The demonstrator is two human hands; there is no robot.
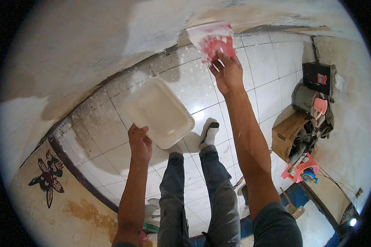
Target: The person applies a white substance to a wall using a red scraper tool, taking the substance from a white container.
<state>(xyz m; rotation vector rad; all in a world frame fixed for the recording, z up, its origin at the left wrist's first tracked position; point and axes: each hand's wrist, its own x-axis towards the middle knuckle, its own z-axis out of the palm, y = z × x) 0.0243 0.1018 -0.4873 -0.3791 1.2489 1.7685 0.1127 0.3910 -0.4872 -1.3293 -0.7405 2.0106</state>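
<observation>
A shallow cream-coloured plastic tray [163, 111] is tilted over the tiled floor, its near left rim pinched by my left hand [139, 142]. The tray's inside looks pale; I cannot make out how much it contains. Farther off and to the right, my right hand [227, 75] grips a red putty spreader [216, 43] smeared with white paste. The spreader's wide far edge lies at the low part of the wall [152, 33], which has patchy white and brown areas. Whether the edge presses on the wall is hard to tell.
White floor tiles [264, 66] carry white splatters near the wall. Along the right side stand a black box [317, 78], a grey bucket [304, 99] with a pink dipper [320, 106], a filled cardboard box [285, 133] and a pink plastic stool [301, 171].
</observation>
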